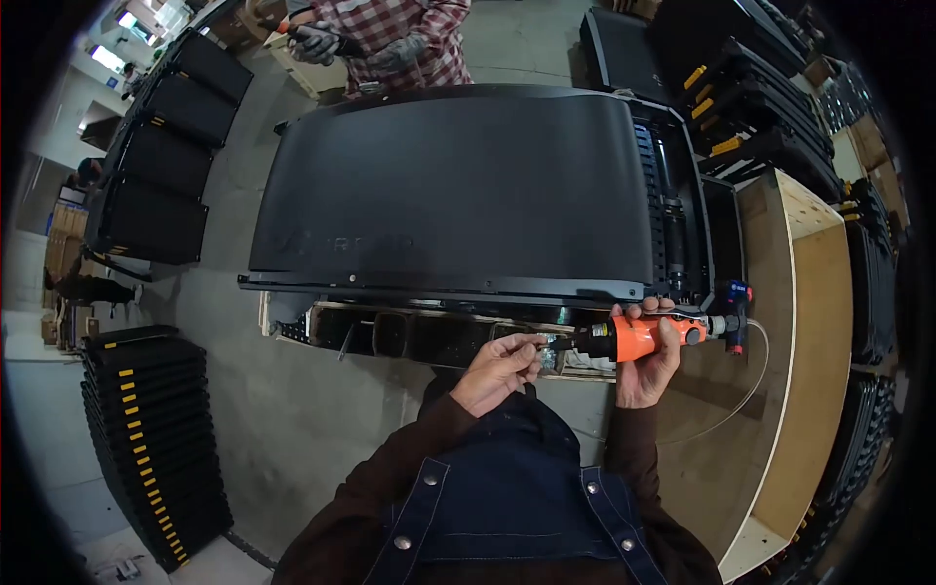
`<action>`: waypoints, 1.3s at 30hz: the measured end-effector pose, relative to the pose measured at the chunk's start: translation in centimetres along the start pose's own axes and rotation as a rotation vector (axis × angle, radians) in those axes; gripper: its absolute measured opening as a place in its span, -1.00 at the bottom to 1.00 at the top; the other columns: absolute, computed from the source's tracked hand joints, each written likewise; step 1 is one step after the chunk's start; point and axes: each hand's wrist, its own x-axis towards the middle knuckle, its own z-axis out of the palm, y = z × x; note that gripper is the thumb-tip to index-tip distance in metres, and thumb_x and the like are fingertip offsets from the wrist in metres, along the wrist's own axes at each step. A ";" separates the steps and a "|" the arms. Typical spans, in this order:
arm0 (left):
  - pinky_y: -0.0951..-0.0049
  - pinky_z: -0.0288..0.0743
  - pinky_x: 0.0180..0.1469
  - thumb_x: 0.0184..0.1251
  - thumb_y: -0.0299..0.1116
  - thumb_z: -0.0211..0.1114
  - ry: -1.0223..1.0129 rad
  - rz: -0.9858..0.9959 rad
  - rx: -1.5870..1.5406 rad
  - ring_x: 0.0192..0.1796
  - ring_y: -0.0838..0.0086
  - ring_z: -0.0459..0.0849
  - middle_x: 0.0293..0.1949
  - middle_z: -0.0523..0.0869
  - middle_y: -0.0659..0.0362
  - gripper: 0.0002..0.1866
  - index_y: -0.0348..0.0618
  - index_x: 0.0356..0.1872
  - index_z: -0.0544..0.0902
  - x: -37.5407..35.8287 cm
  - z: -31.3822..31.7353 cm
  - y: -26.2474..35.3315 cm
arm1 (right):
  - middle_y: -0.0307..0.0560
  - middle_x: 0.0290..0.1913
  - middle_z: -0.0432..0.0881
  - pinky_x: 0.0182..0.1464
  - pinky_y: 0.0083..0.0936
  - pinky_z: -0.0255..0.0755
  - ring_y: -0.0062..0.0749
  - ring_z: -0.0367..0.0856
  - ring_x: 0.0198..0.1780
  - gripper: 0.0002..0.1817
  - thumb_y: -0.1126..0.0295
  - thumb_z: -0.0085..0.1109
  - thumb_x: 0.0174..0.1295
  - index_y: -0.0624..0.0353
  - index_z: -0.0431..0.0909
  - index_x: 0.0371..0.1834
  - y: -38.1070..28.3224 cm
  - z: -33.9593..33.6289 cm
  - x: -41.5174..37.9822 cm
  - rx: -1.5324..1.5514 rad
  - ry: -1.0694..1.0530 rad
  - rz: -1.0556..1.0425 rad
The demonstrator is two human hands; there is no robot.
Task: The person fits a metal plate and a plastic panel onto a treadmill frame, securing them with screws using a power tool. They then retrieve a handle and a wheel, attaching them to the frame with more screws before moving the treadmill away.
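My right hand (651,366) is wrapped around an orange and black power screwdriver (639,337), held sideways with its tip pointing left. At that tip, the thumb and fingers of my left hand (499,372) are pinched together; what is between them is too small to make out. Just beyond both hands stands a large black unit with a smooth curved cover (458,185). Below the cover's near edge runs a narrow parts tray (390,336) with dark compartments. Small shiny parts lie in its right end, partly hidden by my left hand and the screwdriver.
A thin pale hose (765,356) curves down at the right. Beside it stands an open wooden crate (819,322). Stacked black panels (156,448) rise at the lower left, with more along the right. Across the unit, a person in a checked shirt (409,39) wears grey gloves.
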 end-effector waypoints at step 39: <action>0.04 0.46 -0.33 0.62 -0.08 0.05 0.891 0.625 1.150 -0.46 -0.07 0.66 -0.56 0.65 -0.06 -0.54 0.25 0.46 0.42 -13.0 -26.7 23.4 | 0.00 -0.16 0.70 0.09 -0.31 0.58 -0.28 0.70 -0.06 -0.62 0.64 0.43 0.06 0.23 0.48 -0.09 38.6 18.4 2.5 -1.139 -0.688 -0.080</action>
